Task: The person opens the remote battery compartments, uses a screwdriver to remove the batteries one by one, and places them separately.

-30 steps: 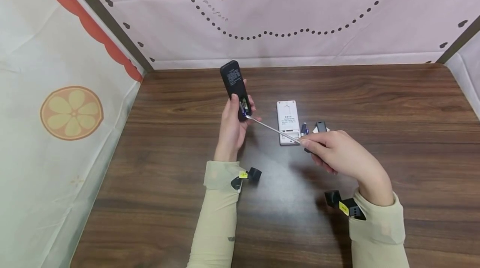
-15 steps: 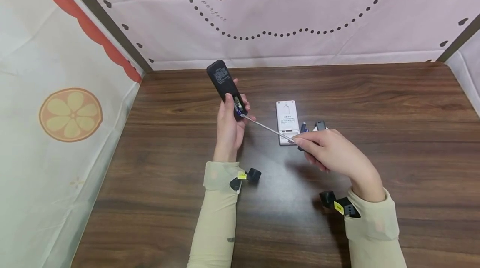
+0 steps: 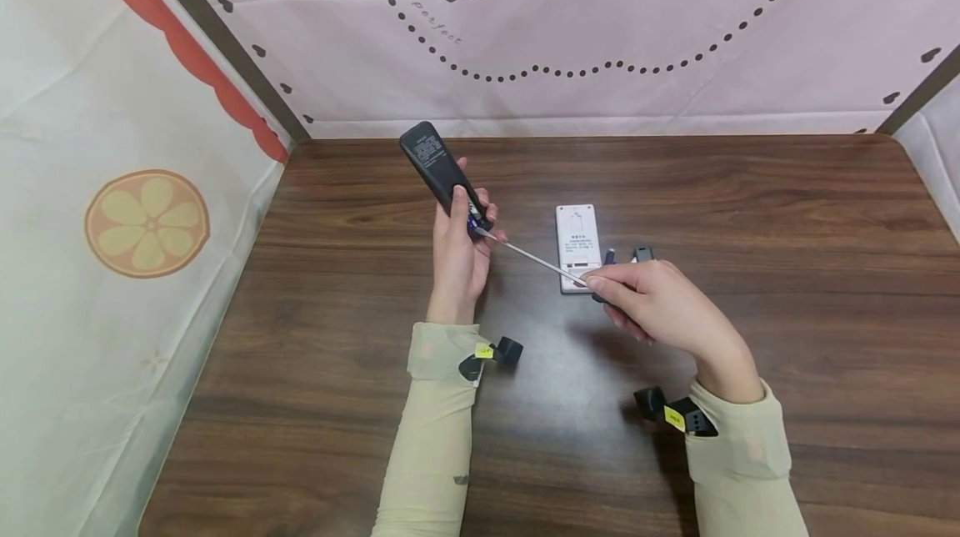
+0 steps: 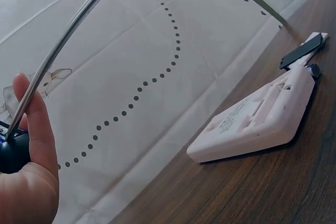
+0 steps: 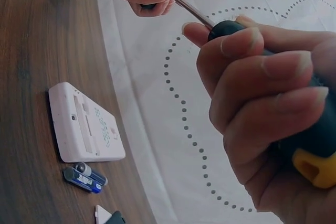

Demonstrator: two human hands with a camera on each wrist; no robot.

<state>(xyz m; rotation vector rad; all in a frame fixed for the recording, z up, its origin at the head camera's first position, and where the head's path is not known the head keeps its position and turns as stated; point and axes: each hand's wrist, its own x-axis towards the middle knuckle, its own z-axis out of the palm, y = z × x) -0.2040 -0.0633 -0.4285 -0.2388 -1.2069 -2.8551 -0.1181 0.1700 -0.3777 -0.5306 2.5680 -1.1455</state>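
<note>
My left hand [image 3: 459, 270] grips a black remote control [image 3: 437, 160], back side up and tilted to the left, thumb along its edge. Its battery compartment is uncovered near the lower end, and at least one battery shows inside. My right hand [image 3: 667, 303] holds a screwdriver [image 3: 536, 258] by its dark handle, which has a yellow part visible in the right wrist view. The metal shaft slants across to the left hand, and its tip is at the compartment's lower end. Whether the tip touches a battery is too small to tell.
On the wooden table [image 3: 337, 404] lies a white remote control [image 3: 579, 238], back up, with its compartment uncovered. Beside it are blue batteries [image 5: 84, 179]. A black cover [image 4: 302, 51] lies over a white piece [image 5: 102, 214]. A patterned cloth [image 3: 637, 12] hangs behind.
The black remote's top end has swung to the left, tilting it further. My right hand and the screwdriver have shifted slightly left, the tip staying at the compartment.
</note>
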